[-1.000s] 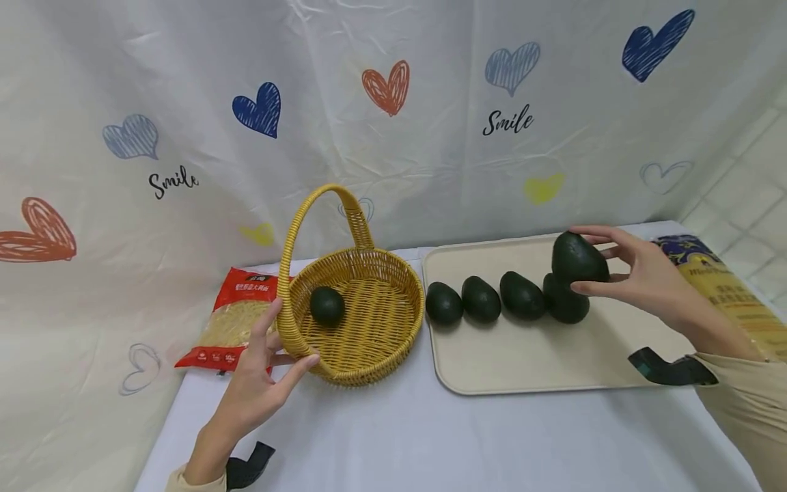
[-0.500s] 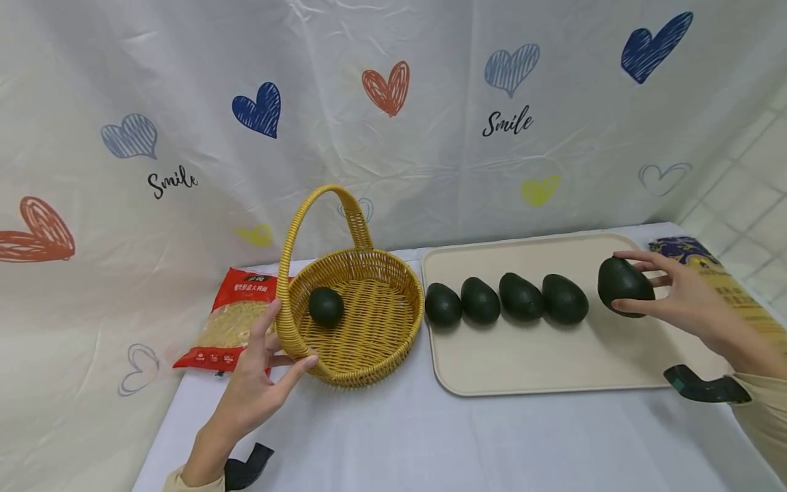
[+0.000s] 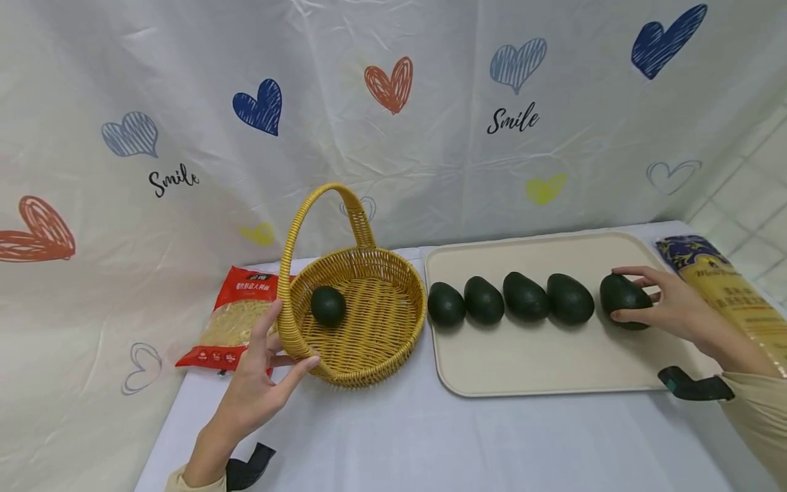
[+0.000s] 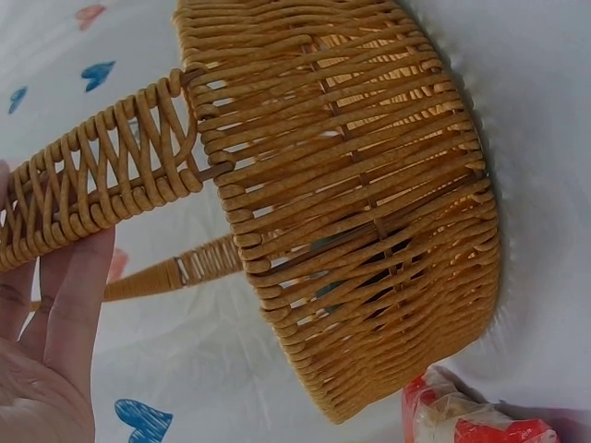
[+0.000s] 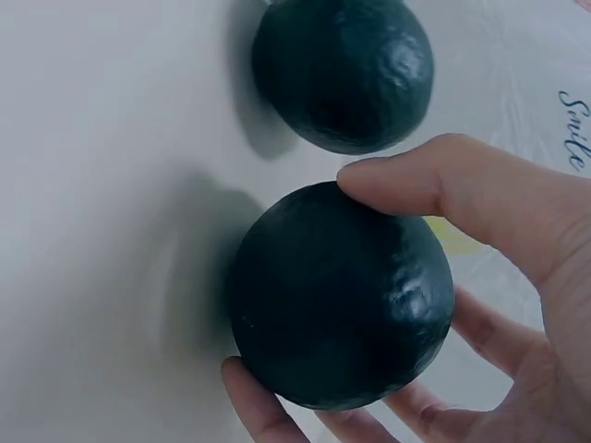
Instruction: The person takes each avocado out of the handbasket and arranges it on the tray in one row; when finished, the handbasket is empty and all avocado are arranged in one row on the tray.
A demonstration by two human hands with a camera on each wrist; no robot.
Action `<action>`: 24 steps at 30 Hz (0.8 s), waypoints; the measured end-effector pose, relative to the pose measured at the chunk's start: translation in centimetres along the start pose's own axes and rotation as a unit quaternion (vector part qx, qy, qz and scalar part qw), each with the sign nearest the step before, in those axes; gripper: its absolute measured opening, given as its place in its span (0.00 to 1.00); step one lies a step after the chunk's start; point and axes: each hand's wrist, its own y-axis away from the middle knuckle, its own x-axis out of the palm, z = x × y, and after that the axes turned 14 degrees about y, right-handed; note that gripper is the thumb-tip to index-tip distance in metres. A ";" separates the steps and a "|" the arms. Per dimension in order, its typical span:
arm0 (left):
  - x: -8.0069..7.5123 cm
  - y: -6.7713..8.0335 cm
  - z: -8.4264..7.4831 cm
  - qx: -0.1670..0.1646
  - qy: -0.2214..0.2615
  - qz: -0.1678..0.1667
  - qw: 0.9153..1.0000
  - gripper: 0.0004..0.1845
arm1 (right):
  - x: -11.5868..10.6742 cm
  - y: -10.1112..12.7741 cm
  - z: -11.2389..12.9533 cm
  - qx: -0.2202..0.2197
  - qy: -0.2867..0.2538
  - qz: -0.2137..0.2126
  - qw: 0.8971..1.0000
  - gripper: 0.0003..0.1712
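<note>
My right hand (image 3: 667,307) grips a dark green avocado (image 3: 622,298) (image 5: 342,295) that rests on the cream tray (image 3: 541,362), thumb and fingers curled round it. It is the rightmost of a row; several more avocados (image 3: 525,296) lie to its left, the nearest (image 5: 343,72) just beside it. One avocado (image 3: 327,305) lies in the yellow wicker basket (image 3: 369,342) (image 4: 351,212). My left hand (image 3: 267,372) holds the basket at its near left rim, where the handle (image 4: 92,198) joins, thumb on the outside and fingers along the handle base.
A red bag of noodles (image 3: 230,321) lies left of the basket. A dark blue and yellow packet (image 3: 716,280) lies right of the tray. A white cloth with hearts hangs behind the white table (image 3: 430,437).
My right hand carried the avocado from above the row to the right and lowered it onto the tray at the row's right end. The left hand and basket stayed still.
</note>
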 end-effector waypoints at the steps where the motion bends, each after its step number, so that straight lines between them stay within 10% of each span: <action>1: 0.0 0.0 0.0 0.001 0.000 0.001 1.000 0.63 | 0.0 0.0 0.0 0.001 0.001 0.002 1.000 0.45; 24: 0.0 0.1 0.2 0.009 -0.001 0.002 1.000 0.63 | -0.4 -0.2 0.7 0.019 0.002 0.057 0.998 0.46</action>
